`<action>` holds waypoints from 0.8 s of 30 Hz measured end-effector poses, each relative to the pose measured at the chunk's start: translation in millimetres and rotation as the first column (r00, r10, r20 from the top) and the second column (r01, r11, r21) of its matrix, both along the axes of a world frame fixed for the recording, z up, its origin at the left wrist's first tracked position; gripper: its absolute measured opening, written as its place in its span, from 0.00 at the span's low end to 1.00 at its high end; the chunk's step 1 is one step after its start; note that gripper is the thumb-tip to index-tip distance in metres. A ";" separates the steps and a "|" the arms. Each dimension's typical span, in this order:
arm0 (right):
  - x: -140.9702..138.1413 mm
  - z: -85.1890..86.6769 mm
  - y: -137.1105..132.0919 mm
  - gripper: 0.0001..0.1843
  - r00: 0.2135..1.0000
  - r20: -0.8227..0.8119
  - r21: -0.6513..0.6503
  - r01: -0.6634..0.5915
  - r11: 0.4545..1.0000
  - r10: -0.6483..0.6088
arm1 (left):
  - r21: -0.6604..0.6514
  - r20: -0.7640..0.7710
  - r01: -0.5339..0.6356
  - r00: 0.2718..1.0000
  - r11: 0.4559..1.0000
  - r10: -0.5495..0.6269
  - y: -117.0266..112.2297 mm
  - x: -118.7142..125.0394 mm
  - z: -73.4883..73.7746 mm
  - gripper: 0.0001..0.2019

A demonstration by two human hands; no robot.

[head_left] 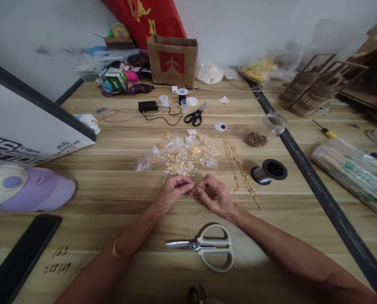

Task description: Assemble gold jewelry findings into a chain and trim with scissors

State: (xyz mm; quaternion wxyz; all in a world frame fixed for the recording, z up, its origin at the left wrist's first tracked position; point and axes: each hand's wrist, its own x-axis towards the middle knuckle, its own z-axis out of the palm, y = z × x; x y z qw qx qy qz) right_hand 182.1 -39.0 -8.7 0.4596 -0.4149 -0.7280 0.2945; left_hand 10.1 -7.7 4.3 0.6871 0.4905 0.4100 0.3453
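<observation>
The left hand [175, 191] and the right hand [216, 196] meet tip to tip over the middle of the desk [128, 147], thumb and forefinger of each closed in a pinch; what lies between them is too small to tell. Just beyond, toward the far edge, a heap of glittering silver and gold beads [178, 166] spills among crinkled clear bags [145, 164], partly hidden by the left fingers. Between the forearms, on the near side, lie scissors [194, 245] with rounded pale handles, slightly parted. Right of the right hand are thin gold chains [246, 180], then a spool [266, 173] of shiny wire with black flanges. Farther off stands a clear jar [275, 123] with dark mixed beads low in it. A flat black strip [313, 181] runs down the right side, with plastic-wrapped sticks [353, 173] past it. A slab-like black phone [22, 257] occupies the near left corner, and a brown paper bag [190, 63] stands by the far edge.
</observation>
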 end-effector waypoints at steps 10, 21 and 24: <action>0.2 -1.6 2.8 0.03 0.997 0.059 0.094 -0.047 0.994 0.042 | -0.013 -0.046 -0.053 0.998 0.999 0.052 -2.8 4.2 3.2 0.08; -0.3 -1.4 2.0 0.04 0.997 0.078 0.065 -0.023 0.998 0.018 | -0.019 -0.054 -0.087 0.995 0.996 0.086 -4.0 5.3 5.3 0.07; -0.1 -3.4 1.9 0.04 0.997 0.078 0.066 -0.001 0.998 -0.004 | -0.036 -0.056 -0.092 0.994 0.995 0.090 -3.6 4.8 3.4 0.07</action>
